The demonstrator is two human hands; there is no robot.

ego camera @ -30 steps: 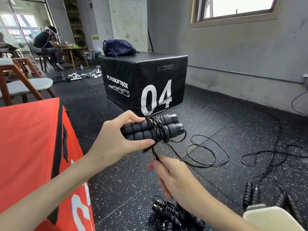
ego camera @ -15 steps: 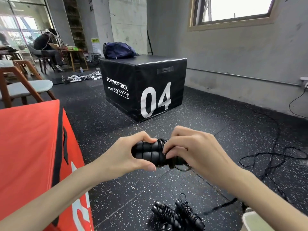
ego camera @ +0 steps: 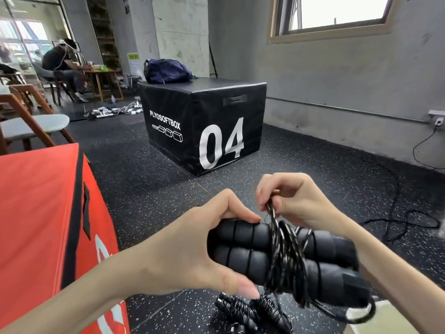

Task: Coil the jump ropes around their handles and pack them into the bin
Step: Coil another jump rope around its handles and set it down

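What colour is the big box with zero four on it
Black, with white lettering, on the plyo box; the head view shows it clearly.

I'm seeing the red box (ego camera: 41, 213) blocking near left, coiled ropes (ego camera: 252, 312) lying on floor below my hands, loose cord (ego camera: 409, 222) trailing right; open floor (ego camera: 154, 184) lying toward far black box (ego camera: 204, 121).

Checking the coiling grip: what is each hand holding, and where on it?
The left hand grips the two handles at their left ends. The right hand pinches the rope just above the coil.
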